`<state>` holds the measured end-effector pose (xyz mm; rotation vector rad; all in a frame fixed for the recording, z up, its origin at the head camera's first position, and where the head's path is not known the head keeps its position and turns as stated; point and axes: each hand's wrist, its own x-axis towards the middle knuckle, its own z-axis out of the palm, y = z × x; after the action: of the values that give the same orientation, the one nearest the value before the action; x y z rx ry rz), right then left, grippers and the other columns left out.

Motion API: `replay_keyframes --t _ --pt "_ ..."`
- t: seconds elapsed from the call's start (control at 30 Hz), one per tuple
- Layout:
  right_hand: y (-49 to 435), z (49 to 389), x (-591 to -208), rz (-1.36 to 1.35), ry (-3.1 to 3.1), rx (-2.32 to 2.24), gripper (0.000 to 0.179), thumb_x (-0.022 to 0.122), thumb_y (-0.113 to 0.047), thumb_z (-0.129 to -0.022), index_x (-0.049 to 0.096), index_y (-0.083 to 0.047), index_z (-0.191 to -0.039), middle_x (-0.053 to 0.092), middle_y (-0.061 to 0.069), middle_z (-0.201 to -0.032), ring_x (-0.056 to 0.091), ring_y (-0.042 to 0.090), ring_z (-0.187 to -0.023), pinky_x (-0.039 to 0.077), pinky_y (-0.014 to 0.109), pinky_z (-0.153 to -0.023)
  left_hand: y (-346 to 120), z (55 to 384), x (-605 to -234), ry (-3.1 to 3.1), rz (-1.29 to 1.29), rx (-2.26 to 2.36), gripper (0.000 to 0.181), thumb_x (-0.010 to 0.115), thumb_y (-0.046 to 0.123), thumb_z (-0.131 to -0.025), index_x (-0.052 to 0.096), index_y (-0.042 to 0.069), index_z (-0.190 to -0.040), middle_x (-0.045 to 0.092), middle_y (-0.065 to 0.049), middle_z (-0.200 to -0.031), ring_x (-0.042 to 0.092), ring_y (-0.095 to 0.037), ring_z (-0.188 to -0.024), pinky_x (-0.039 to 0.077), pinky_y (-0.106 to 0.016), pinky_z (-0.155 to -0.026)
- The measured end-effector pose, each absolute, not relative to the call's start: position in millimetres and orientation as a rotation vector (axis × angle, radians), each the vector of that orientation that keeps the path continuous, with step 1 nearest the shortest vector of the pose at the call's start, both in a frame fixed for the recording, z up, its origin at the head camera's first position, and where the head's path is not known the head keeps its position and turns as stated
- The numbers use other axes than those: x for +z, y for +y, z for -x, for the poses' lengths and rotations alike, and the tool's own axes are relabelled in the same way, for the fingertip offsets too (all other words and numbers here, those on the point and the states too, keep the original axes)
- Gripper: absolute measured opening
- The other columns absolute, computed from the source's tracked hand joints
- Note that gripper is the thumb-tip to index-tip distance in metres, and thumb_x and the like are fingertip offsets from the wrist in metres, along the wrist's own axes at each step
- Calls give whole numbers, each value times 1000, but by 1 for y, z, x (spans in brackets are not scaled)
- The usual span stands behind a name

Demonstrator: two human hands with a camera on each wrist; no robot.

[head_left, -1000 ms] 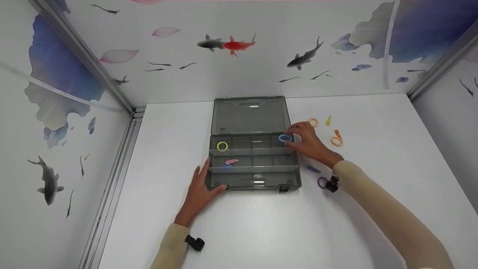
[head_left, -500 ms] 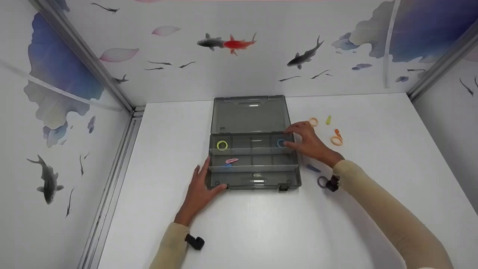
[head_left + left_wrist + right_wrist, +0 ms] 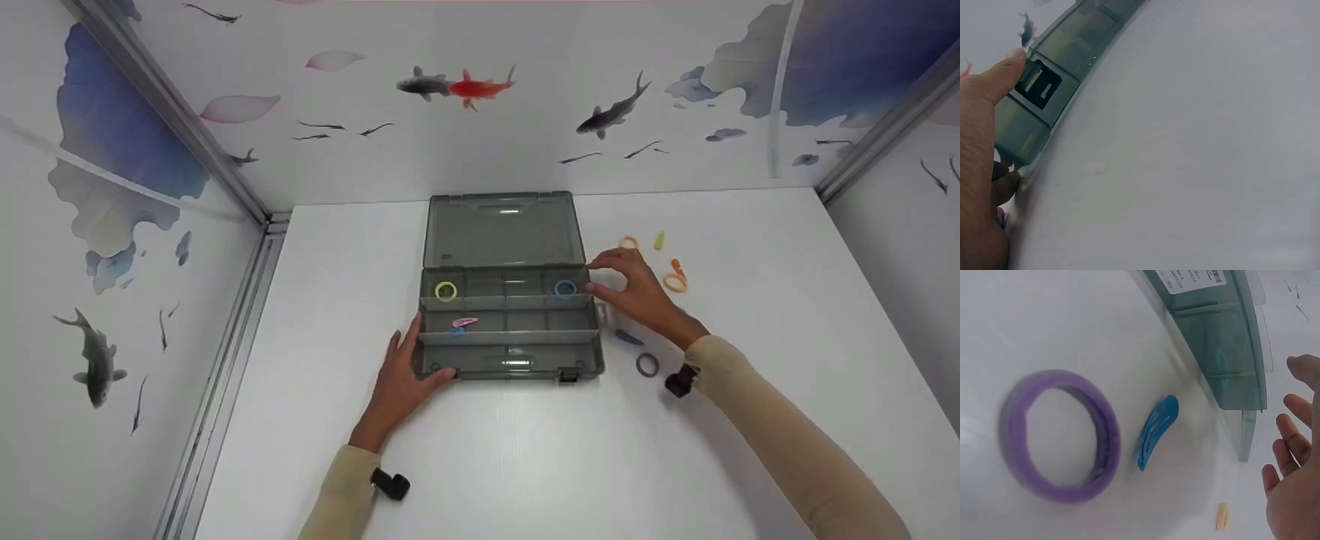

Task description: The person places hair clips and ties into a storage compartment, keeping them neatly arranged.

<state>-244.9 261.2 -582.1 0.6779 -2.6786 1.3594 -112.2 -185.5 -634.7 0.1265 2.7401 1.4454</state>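
A grey translucent compartment box [image 3: 551, 322] lies open on the table, its lid folded back. My left hand [image 3: 397, 390] grips its front left corner, thumb on the front rim beside a latch [image 3: 1039, 84], fingers along the side. The blue hair tie [image 3: 565, 281] lies in the right of the back row, a yellow hair tie [image 3: 437, 291] in its left. In the middle row are a pink snap hair clip [image 3: 465, 322] and a blue one [image 3: 457, 331]. My right hand [image 3: 637, 289] is beside the box's right edge, holding nothing, its fingers apart.
Right of the box lie a purple hair tie [image 3: 1019, 439] and a blue snap hair clip [image 3: 1157, 430]. Farther back are an orange hair tie [image 3: 675, 289], an orange clip [image 3: 677, 266], a yellow-green clip [image 3: 659, 240] and a partly hidden pale orange tie [image 3: 628, 238]. Patterned walls enclose the table.
My right hand has lowered the blue hair tie into the back row, let go of it, and moved right, out of the compartment. The left hand has stayed at its corner.
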Motion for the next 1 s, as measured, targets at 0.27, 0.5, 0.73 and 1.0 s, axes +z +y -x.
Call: replay_keyframes --t 0.27,0.5,0.73,1.0 --pt "283 227 -583 -530 -2664 1443 35 84 -12 -101 75 2 -131 66 15 -136 58 24 -130 49 64 -108 -185 113 -637 2754 -156 1432 114 86 62 -91 21 30 -179 30 -21 -178 14 -51 -166 29 -81 -120" --pt "299 212 -587 -492 -2665 1423 33 84 -11 -100 76 2 -129 68 12 -133 61 23 -126 51 61 -105 -184 113 -636 2775 -155 1414 113 87 61 -91 22 29 -178 33 -21 -177 17 -52 -166 30 -81 -119" --pt "307 191 -596 -541 -2680 1374 32 87 -9 -97 77 1 -126 69 11 -131 60 23 -126 48 34 -108 -184 112 -636 2766 -144 1412 112 86 62 -91 22 32 -178 31 -21 -178 16 -53 -166 30 -81 -119" --pt "310 170 -610 -733 -2605 1339 30 89 2 -91 78 4 -119 69 16 -125 57 27 -121 38 18 -104 -186 112 -635 2763 -151 1420 112 86 61 -92 21 31 -178 31 -19 -178 15 -52 -166 28 -81 -121"
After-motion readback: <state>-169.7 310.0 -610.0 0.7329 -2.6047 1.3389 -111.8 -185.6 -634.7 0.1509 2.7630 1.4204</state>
